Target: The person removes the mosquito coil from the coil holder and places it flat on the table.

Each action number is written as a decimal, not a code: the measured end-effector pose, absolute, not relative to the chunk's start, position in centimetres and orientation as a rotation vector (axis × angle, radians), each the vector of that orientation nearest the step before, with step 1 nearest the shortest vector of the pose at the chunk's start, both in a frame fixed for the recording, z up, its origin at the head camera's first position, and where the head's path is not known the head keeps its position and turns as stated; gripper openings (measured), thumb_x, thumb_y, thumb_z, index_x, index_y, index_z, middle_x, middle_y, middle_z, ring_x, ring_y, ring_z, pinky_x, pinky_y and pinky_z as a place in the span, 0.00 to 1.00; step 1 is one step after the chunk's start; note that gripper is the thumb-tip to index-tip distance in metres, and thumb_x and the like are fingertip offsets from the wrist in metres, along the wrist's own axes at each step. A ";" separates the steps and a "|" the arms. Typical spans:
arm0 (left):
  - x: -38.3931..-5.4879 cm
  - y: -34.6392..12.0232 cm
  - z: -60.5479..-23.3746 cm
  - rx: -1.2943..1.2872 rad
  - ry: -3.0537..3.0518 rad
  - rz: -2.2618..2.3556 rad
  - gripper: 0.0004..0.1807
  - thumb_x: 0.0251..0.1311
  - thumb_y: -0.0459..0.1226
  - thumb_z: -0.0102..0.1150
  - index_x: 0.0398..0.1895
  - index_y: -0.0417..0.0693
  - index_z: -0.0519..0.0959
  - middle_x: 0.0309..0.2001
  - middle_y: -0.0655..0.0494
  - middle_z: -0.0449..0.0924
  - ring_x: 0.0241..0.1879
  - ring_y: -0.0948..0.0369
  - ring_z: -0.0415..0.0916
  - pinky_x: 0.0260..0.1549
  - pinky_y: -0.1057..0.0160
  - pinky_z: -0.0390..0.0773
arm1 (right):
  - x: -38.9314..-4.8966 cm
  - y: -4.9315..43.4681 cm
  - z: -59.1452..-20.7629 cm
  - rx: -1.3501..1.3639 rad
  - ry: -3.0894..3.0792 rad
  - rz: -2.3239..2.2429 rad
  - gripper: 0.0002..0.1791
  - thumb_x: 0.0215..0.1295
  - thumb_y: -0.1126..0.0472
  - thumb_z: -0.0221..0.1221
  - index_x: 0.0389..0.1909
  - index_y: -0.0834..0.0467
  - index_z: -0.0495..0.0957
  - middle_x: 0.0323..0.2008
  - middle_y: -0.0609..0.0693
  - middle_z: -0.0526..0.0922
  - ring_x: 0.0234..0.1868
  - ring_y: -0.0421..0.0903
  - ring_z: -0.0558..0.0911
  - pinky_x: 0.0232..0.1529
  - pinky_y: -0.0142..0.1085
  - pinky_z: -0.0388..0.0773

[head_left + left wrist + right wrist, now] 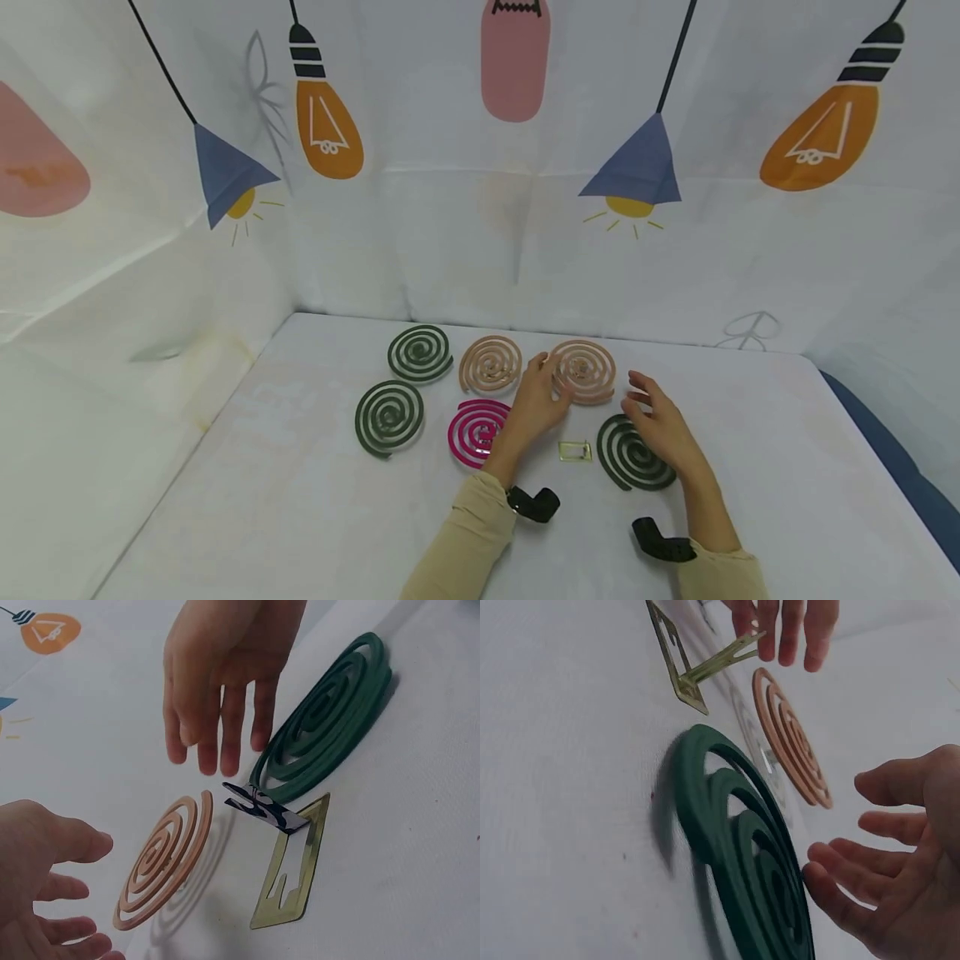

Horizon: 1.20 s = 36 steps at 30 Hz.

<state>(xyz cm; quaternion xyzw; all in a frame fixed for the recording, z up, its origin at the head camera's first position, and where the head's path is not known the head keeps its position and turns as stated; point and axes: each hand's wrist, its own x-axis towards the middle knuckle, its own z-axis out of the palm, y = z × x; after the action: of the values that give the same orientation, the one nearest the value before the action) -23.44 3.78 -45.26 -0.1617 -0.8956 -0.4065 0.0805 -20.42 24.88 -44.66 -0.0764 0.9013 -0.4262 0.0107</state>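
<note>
My left hand point(534, 407) is beside a tan mosquito coil point(592, 367), its fingers overlapping the coil's left edge in the head view. In the left wrist view those fingers are spread apart from the coil, which casts a shadow on the white surface below. My right hand point(666, 429) hovers by a dark green coil point(632, 454), relaxed fingers near its upper right edge and nothing gripped. Between the hands lies a small brass-coloured metal coil stand point(279, 922), a flat rectangular frame with one forked prong bent up.
Further left stand a pink coil point(471, 437), another tan coil point(491, 364) and two more dark green coils, one behind point(422, 353) and one in front point(389, 418). A white sheet wall point(450, 242) with printed lamps rises behind the white table point(300, 500).
</note>
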 end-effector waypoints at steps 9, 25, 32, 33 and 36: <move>-23.4 4.2 -45.6 -0.360 -2.705 -1.419 0.38 0.57 0.39 0.55 0.68 0.29 0.56 0.65 0.25 0.56 0.65 0.37 0.60 0.63 0.47 0.64 | -22.0 24.5 -45.0 -0.219 2.761 -1.384 0.32 0.72 0.60 0.47 0.70 0.70 0.48 0.66 0.72 0.58 0.65 0.68 0.64 0.61 0.58 0.65; -23.8 4.8 -46.0 -0.202 -2.498 -1.923 0.46 0.56 0.39 0.57 0.66 0.18 0.45 0.62 0.25 0.63 0.61 0.43 0.69 0.62 0.53 0.67 | -24.3 24.4 -45.6 -0.099 2.724 -1.408 0.28 0.71 0.59 0.48 0.68 0.67 0.57 0.55 0.69 0.72 0.53 0.59 0.76 0.39 0.26 0.72; -24.0 4.5 -46.0 -0.327 -2.464 -1.861 0.28 0.58 0.36 0.54 0.58 0.24 0.66 0.52 0.33 0.76 0.54 0.45 0.76 0.57 0.54 0.71 | -24.4 24.3 -45.7 -0.127 2.747 -1.392 0.26 0.70 0.62 0.49 0.66 0.68 0.61 0.52 0.68 0.74 0.47 0.53 0.77 0.35 0.27 0.72; -24.1 4.4 -46.0 -0.345 -2.453 -1.863 0.26 0.58 0.35 0.54 0.56 0.26 0.68 0.51 0.33 0.77 0.53 0.45 0.76 0.56 0.53 0.72 | -24.4 24.4 -45.7 -0.130 2.749 -1.392 0.26 0.70 0.62 0.49 0.65 0.68 0.61 0.52 0.68 0.75 0.47 0.52 0.77 0.35 0.27 0.72; -24.1 4.3 -45.8 -0.369 -2.435 -1.887 0.24 0.58 0.35 0.54 0.55 0.27 0.70 0.49 0.34 0.79 0.51 0.46 0.78 0.53 0.54 0.74 | -24.5 24.4 -45.7 -0.141 2.748 -1.397 0.26 0.70 0.62 0.49 0.65 0.68 0.61 0.51 0.68 0.75 0.44 0.46 0.77 0.34 0.27 0.72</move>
<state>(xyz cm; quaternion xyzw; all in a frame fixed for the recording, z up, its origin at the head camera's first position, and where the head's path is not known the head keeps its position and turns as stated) -24.12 4.28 -45.84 -0.1189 -0.7848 -0.6080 0.0195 -24.49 24.40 -45.72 -0.0455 0.8902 -0.4524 0.0279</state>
